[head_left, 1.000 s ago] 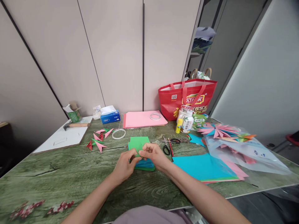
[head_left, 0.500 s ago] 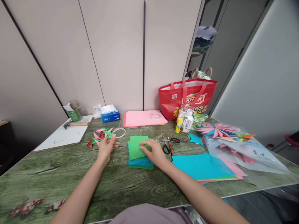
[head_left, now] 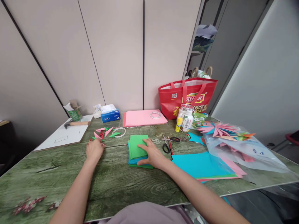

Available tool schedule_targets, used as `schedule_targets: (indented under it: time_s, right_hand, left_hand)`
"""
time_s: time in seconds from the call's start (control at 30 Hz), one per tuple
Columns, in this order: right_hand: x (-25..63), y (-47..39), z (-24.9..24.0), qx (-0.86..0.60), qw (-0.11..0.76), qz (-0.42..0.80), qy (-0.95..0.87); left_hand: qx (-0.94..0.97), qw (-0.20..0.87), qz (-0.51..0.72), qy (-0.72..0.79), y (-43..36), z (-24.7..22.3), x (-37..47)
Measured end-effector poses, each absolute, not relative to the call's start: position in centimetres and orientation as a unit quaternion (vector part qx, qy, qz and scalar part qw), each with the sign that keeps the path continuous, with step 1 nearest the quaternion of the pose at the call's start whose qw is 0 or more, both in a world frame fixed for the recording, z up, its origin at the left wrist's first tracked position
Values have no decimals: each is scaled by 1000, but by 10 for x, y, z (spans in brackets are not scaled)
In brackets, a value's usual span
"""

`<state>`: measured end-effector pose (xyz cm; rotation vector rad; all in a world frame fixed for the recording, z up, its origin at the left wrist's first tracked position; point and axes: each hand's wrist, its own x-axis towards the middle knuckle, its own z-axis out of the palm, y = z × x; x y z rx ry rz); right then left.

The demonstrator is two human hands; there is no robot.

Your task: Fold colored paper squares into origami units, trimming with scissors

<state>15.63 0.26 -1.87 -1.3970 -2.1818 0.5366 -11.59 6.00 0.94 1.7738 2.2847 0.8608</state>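
Observation:
My right hand [head_left: 153, 154] rests on a stack of square paper sheets [head_left: 137, 147], green on top with blue and more green beneath. Its fingers are spread and the thumb lies along the near side. On the left, my left hand [head_left: 95, 151] reaches down to a small cluster of folded paper pieces [head_left: 101, 134] in pink, red and green. Its fingertips are mostly hidden behind the hand, so any grip on a piece cannot be made out. A green folded piece [head_left: 115, 134] lies by a roll of tape [head_left: 120, 132].
Scissors [head_left: 166, 145] and a red pencil [head_left: 171, 147] lie right of the stack. Large blue sheets [head_left: 202, 165] and a plastic bag [head_left: 247, 155] with paper flowers are farther right. Behind stand a glue stick [head_left: 178, 124], red bag [head_left: 169, 102], pink sheets [head_left: 140, 119], tissue pack [head_left: 110, 115] and hammer [head_left: 78, 123].
My left hand has moved left and toward me, down to the folded pieces; the green piece now lies farther right. My right hand has flattened and spread over the stack.

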Motion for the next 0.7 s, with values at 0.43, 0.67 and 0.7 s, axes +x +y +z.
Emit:
schedule_targets:
  time_s: [0.43,0.67,0.7]
  right_hand:
    - [157,2,-15,-510,201,174,-818]
    - [158,3,-16,-510,198,174,-819]
    - [158,3,-15,-510,200,178,-817]
  left_hand:
    - [527,230,488,657,59,21,-106]
    - [497,297,534,616,60,21,-101]
    - [490,285,538,624,61,21,-103]
